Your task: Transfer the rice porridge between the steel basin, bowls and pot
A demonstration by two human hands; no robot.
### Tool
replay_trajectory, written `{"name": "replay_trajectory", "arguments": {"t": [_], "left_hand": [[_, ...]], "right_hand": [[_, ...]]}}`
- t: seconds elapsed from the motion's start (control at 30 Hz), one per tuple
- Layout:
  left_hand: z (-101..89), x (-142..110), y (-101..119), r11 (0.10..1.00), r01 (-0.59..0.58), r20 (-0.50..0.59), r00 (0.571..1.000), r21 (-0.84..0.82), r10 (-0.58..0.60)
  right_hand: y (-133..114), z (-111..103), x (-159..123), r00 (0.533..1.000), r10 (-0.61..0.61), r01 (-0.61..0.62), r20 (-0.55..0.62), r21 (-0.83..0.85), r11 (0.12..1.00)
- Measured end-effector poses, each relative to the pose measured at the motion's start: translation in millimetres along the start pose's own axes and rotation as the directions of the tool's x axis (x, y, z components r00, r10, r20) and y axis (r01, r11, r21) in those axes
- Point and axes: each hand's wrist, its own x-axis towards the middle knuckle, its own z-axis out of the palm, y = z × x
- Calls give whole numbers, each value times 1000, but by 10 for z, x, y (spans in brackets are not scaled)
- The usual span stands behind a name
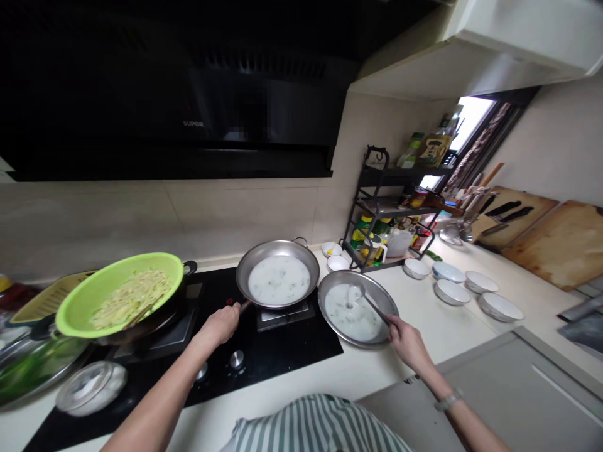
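Observation:
My left hand [225, 323] is closed round the handle of a steel wok [244, 279], which stands on the right burner of the black stove. White liquid with green bits [279, 279] fills its bottom. My right hand [406, 341] grips the dark handle of a ladle [374, 304]. The ladle's bowl end dips into a wide steel basin [389, 295] on the counter, right of the stove. A similar white liquid with green bits [348, 317] is in this basin. The wok and the basin stand close side by side.
A green colander [70, 307] of shredded food with chopsticks sits over a pan at left. A lidded glass jar [92, 386] stands in front. Two small bowls [336, 263] and a spice rack [377, 207] are behind the basin. Several white bowls [452, 292] stand at right.

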Motion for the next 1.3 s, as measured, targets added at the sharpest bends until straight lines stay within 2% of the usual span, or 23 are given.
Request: {"name": "replay_trajectory", "arguments": {"t": [0.07,0.17,0.27,0.33,0.4,0.43,0.5,0.57,0.63,0.7,0.77,0.83,0.9,0.93,1.0,1.07,1.17,1.3], "left_hand": [[-4,-5,1,1000,-7,-5,1000,9,7],[-13,-12,2,1000,-10,1,1000,14,10],[-17,-11,2,1000,-11,3,1000,19,11],[-18,-9,5,1000,-15,-6,1000,21,15],[-19,-10,11,1000,-8,-12,1000,15,8],[-19,-11,14,1000,-3,-11,1000,8,3],[-20,-13,20,1000,7,-9,1000,-7,-7],[-20,-14,23,1000,1,-15,1000,-10,-1],[-21,-15,24,1000,-4,-17,1000,-6,3],[-27,-19,27,1000,2,-12,1000,-1,-2],[-39,-28,33,1000,8,-8,1000,8,-8],[-51,-38,40,1000,4,-11,1000,22,-3],[-60,-46,47,1000,1,-12,1000,24,-1],[-63,-49,50,1000,0,-10,1000,21,0],[-66,-54,54,1000,-2,-12,1000,8,2],[-66,-58,57,1000,-7,-24,1000,-8,6],[-62,-59,59,999,-3,-43,999,-32,1],[-46,-47,51,999,-4,-51,999,-40,2]], "right_hand": [[114,51,-110,992,-112,101,-49,-193,976],[221,61,-252,975,-215,178,-56,-388,905],[259,51,-309,978,-201,165,-49,-397,903],[238,51,-284,994,-81,61,-79,-237,970],[162,43,-224,990,121,-116,-79,62,991],[101,30,-189,974,220,-203,-46,235,950],[-74,-13,-119,938,338,-323,73,532,783],[-306,-67,-50,921,340,-373,192,688,622],[-569,-103,29,919,303,-388,254,724,571],[-834,-95,128,945,206,-326,254,686,651],[-1080,-37,240,976,41,-160,215,570,806],[-1296,57,347,965,-146,53,219,379,924],[-1477,170,434,932,-270,229,240,186,956],[-1552,226,468,919,-294,271,261,122,955],[-1667,331,520,909,-283,275,307,69,959],[-1737,416,557,910,-240,224,338,88,971],[-1767,498,603,914,-195,138,355,180,974],[-1721,524,637,911,-96,-47,402,332,942]]}}
